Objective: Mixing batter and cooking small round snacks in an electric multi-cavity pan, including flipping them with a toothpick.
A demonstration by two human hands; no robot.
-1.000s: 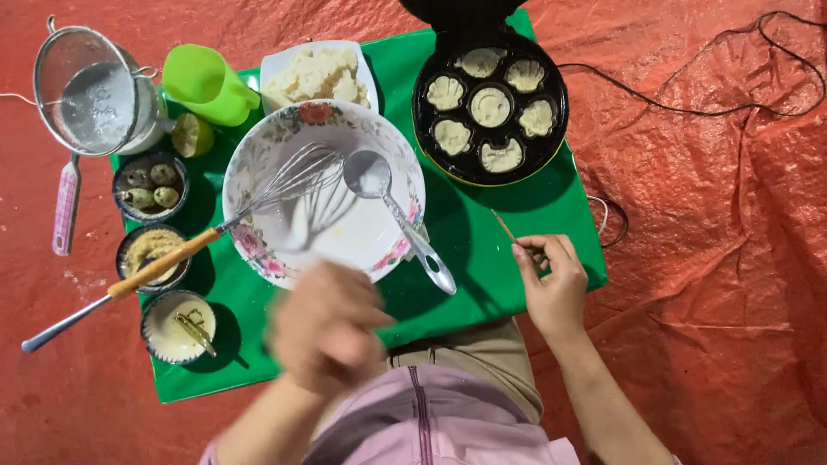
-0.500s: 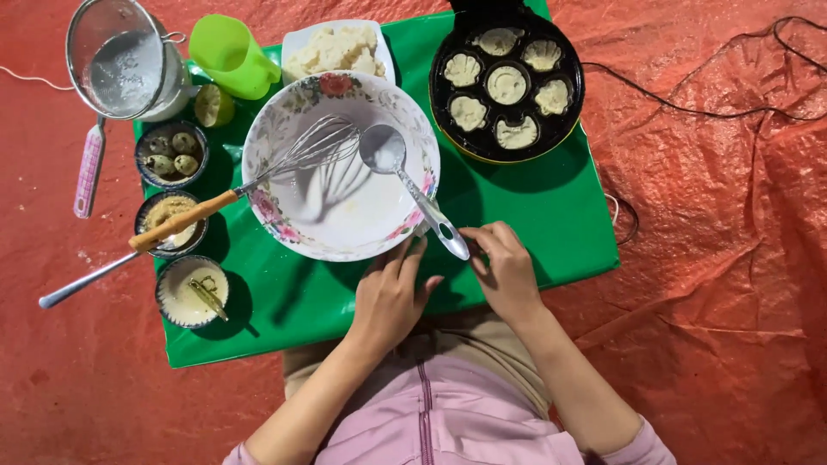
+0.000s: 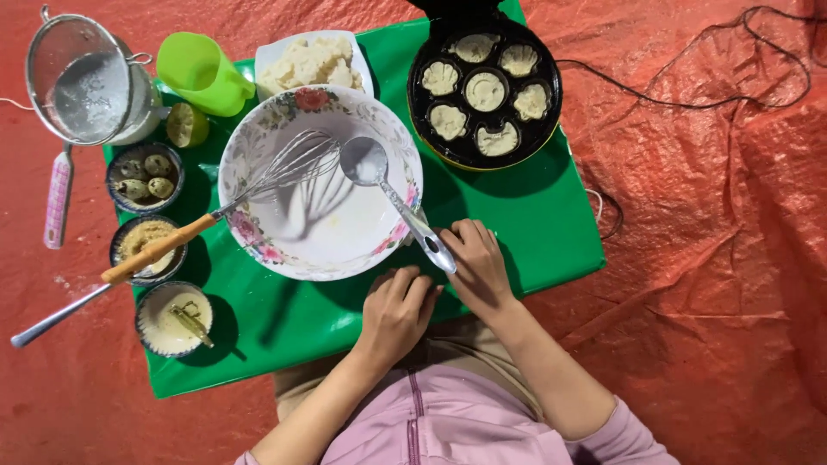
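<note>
Hands (image 3: pixel 435 288) rest by ladle (image 3: pixel 392 196), floral bowl (image 3: pixel 258 250)

A white bowl (image 3: pixel 320 185) with a pink-and-green floral rim sits on the bright green surface (image 3: pixel 534 224). Above the bowl: a lime-green cup (image 3: pixel 200 71). Right of it: a black mould pan (image 3: pixel 484 93). Beneath all, an orange-red tarp (image 3: pixel 715 258).

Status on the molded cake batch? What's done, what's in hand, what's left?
Done: all six molds of the black cake maker are filled with pale batter. The floral bowl holds only a thin layer, with the whisk resting in it. In hand: the right hand touches the ladle handle's end; the left hand rests on the green board, holding nothing. Left: the cakes look pale, likely not cooked through.
</note>
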